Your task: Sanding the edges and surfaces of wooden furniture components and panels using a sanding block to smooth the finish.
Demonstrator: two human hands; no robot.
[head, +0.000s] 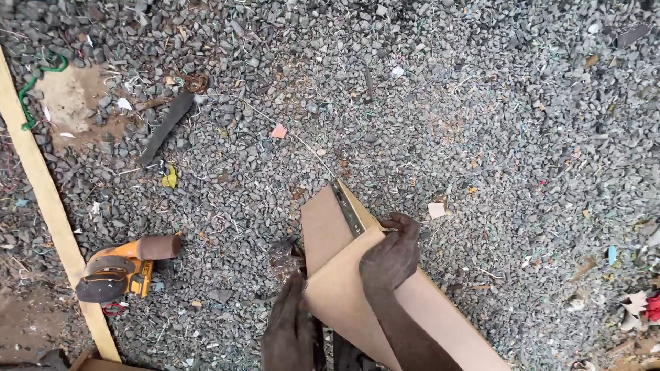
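Observation:
Two tan boards point(328, 227) meet at an angle above the gravel at the bottom centre. A metal strip point(348, 209) runs along the top edge of the far board. My right hand point(390, 255) rests on the upper edge of the near board point(357, 302), fingers curled over the edge beside the metal strip. My left hand point(290, 330) grips the lower left edge of the near board, where the two boards meet.
Grey gravel point(447, 103) strewn with scraps covers the ground. An orange and black power sander point(120, 269) lies at the left. A long pale wooden plank point(48, 199) runs down the left side. A dark flat strip point(165, 128) and a green wire point(34, 79) lie further up.

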